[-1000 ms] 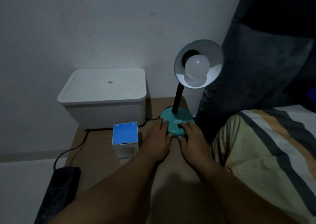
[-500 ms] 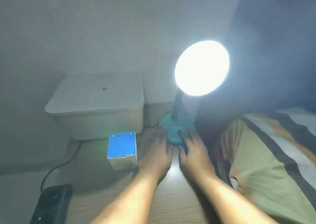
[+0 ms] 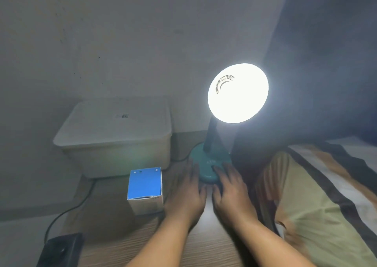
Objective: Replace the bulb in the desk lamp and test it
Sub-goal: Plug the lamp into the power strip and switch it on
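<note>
**Lamp lit, hands at its base**

Both hands lie flat and relaxed, gripping nothing: left hand beside the lamp base, right hand touching its front. The lit shade glares above them. A careless nudge could topple the lamp.

A teal desk lamp stands lit on a wooden counter, its round shade glaring white. The left hand and right hand lie flat, fingers touching the lamp's base. A blue-topped box sits left, a white lidded bin behind it.
</note>
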